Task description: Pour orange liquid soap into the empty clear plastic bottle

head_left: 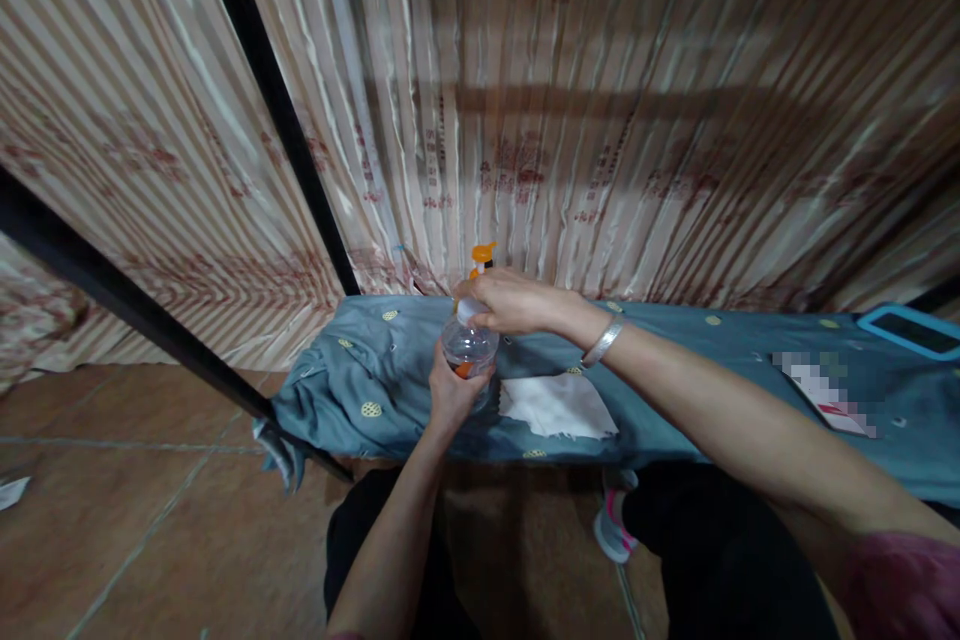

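Observation:
A clear plastic bottle (pixel 472 345) with an orange patch stands upright near the left end of the cloth-covered surface. My left hand (pixel 452 390) is wrapped round its body from the front left. From the right, my right hand (pixel 506 300) reaches over and closes its fingers on the bottle's white cap (pixel 470 310). Just behind that hand an orange pump head (pixel 484 253) sticks up; its lower part is hidden. Close by on the right lies a white cloth (pixel 559 406) with frayed edges.
Blue-grey fabric with yellow prints (pixel 360 390) covers the narrow surface. At its right lie a partly pixelated flat item (pixel 832 405) and a blue-framed object (pixel 911 332). Dark poles (pixel 277 110) rise at the left, before a striped curtain (pixel 510 70). Tiled floor (pixel 150 480) lies below.

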`<action>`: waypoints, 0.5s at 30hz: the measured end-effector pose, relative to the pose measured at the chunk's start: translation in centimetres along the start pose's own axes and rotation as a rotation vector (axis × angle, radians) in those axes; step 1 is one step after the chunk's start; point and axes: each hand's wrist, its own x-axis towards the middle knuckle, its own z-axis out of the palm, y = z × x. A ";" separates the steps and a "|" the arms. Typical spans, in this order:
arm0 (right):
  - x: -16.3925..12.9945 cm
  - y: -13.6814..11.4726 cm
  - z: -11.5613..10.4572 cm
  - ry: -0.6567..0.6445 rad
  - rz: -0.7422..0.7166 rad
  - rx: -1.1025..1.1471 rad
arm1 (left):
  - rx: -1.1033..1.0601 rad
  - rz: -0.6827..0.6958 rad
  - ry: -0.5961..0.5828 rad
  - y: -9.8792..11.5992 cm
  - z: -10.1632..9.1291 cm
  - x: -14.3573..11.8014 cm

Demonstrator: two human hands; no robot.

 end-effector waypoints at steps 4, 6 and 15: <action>-0.3 0.4 -0.4 0.046 -0.012 0.111 | -0.014 -0.007 0.004 0.2 -0.1 0.0; -0.5 0.7 -0.6 0.090 0.000 0.179 | -0.004 0.000 -0.004 0.3 -0.2 0.0; -5.9 4.9 4.5 0.286 0.230 0.635 | 0.058 0.029 -0.001 -0.2 -0.2 -0.1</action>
